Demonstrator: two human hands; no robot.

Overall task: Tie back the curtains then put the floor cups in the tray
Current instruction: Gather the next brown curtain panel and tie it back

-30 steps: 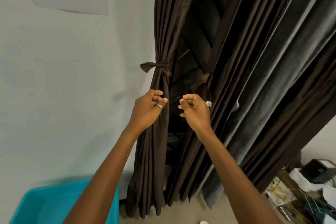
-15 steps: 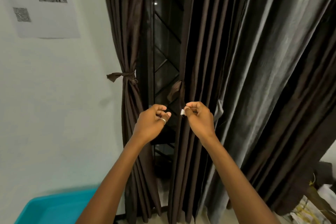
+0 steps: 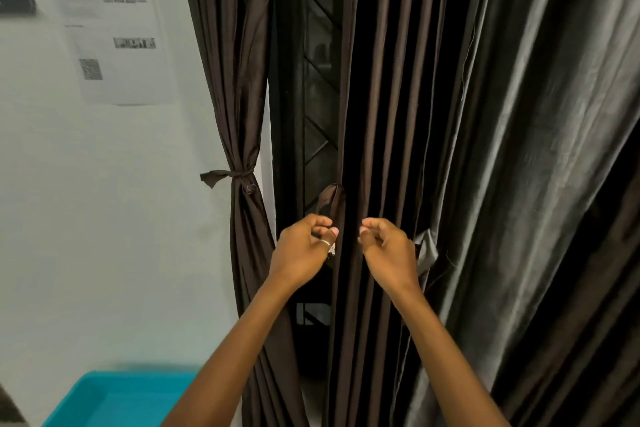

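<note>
At the lower left of the frame I see a corner of the teal tray (image 3: pixel 114 402). It is smooth, glossy plastic with a rounded rim, and the part of its inside that shows is plain teal. My left forearm hides its right end.

The tied curtain (image 3: pixel 239 80) is at centre left, against the pale matte wall (image 3: pixel 104 218). A knotted tie band (image 3: pixel 225 175) cinches it into a narrow waist, with a short tail of the band pointing left. The loose curtain (image 3: pixel 381 114) fills the centre, hanging in long, straight folds of dark brown cloth with a slight sheen. To its right a grey panel (image 3: pixel 536 149) catches more light. Between the two curtains a dark window grille (image 3: pixel 320 135) with diagonal bars shows.

A fabric loop (image 3: pixel 330 198) hangs at the left edge of the loose curtain. My left hand (image 3: pixel 304 250), which wears a ring (image 3: pixel 325 243), is just below it, thumb and fingers curled and pinching the loop's lower end. My right hand (image 3: pixel 389 251) is close beside it, with its fingers curled against a front fold. I cannot tell whether it grips any cloth.

Printed paper sheets (image 3: pixel 117 45) are stuck to the wall at the upper left.
</note>
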